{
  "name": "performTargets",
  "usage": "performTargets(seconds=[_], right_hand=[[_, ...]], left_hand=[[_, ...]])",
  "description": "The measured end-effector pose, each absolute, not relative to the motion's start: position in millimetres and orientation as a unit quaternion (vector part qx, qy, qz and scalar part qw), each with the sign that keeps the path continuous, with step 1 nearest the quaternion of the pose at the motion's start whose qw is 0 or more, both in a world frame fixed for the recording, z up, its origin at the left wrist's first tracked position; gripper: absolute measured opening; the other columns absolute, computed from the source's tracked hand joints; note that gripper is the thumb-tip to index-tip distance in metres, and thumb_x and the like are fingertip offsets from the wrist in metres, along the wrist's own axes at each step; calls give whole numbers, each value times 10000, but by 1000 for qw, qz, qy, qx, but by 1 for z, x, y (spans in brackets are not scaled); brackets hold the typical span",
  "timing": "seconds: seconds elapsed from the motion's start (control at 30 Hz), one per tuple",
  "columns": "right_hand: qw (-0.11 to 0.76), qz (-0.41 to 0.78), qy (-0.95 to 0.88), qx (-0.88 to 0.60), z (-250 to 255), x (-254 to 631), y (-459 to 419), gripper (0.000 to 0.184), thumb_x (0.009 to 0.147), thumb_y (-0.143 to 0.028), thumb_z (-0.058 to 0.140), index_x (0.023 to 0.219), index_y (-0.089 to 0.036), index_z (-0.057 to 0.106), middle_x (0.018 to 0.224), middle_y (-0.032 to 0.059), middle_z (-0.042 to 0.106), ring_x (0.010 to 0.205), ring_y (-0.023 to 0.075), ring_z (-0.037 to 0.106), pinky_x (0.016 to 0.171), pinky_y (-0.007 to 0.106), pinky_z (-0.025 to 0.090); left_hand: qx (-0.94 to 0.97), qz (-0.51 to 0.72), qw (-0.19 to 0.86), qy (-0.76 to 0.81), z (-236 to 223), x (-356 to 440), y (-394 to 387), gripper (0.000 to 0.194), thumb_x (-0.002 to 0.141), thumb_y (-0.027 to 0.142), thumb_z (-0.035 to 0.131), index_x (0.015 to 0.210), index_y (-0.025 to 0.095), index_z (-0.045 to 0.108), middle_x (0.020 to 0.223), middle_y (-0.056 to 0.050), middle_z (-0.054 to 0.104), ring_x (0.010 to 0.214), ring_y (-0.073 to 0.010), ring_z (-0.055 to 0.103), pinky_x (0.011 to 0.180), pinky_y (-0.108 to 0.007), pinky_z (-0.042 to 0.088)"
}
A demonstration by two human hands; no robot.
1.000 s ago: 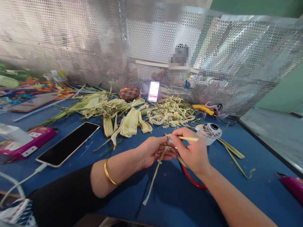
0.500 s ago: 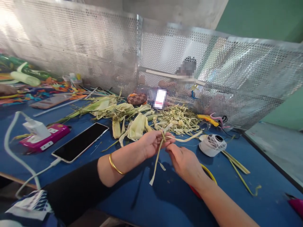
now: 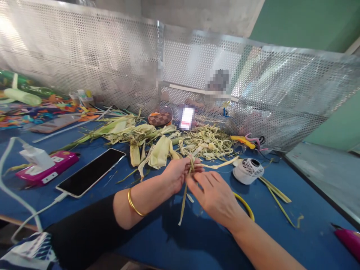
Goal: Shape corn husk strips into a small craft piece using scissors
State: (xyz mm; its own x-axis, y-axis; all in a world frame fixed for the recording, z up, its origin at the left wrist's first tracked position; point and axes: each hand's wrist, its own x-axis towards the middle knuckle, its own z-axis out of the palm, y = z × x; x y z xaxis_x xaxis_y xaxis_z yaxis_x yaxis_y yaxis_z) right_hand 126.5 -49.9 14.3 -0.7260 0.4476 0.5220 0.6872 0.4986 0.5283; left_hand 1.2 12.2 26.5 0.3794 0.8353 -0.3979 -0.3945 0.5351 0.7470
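A narrow strip of pale green corn husk (image 3: 183,204) is pinched in my left hand (image 3: 176,175), its long tail hanging down over the blue table. Around the fingertips the strip crosses over itself, and another pale strip (image 3: 222,164) sticks out to the right. My right hand (image 3: 212,193) is up against the husk strip from the right, fingers bent and closed at it; their tips are partly hidden. Behind the hands lie broad dried husk leaves (image 3: 159,152) and a heap of thin, curled husk shreds (image 3: 209,142).
A spool of white thread (image 3: 248,171) stands right of my hands, near loose stalks (image 3: 277,191). A yellow-handled tool (image 3: 247,206) lies under my right wrist. To the left are a charging phone (image 3: 91,172) and a magenta power strip (image 3: 63,163). A perforated metal screen (image 3: 112,56) rises behind.
My right hand has shifted left and over the husk strip, close to my left fingers. The whole view has slid slightly, so things sit a little further left.
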Motion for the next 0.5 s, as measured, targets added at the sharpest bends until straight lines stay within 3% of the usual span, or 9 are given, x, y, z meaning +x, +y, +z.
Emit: performTargets(seconds=[0.13,0.27,0.37,0.5], right_hand=[[205,-323,-877,-291,15,127,-50,214,896,-85,445,888,-160,645,774,56,641,748,182,568,781,357,421],[403,-219,-797,-393,15,139,-46,147,888,-133,493,900,-171,635,850,73,659,826,185,602,789,352,438],[481,-61,-697,-528,14,148,-38,155,881,-265,517,823,-171,625,800,77,666,757,201,627,712,346,469],[491,225,-564,-625,10,155,-24,273,795,-438,579,708,-181,605,547,-1,586,483,160,543,481,289,428]], left_hand=[[314,381,770,403,22,5,6,215,856,215,525,734,98,658,617,-53,658,525,-91,593,498,-159,451],[364,378,757,390,24,6,2,262,869,261,533,703,96,652,632,-67,670,531,-95,603,530,-171,476],[411,360,746,380,27,6,0,312,896,308,497,748,88,660,700,-111,703,605,-137,664,583,-209,518],[449,367,719,384,30,6,-1,322,907,321,482,802,82,670,777,-129,720,600,-134,676,558,-194,518]])
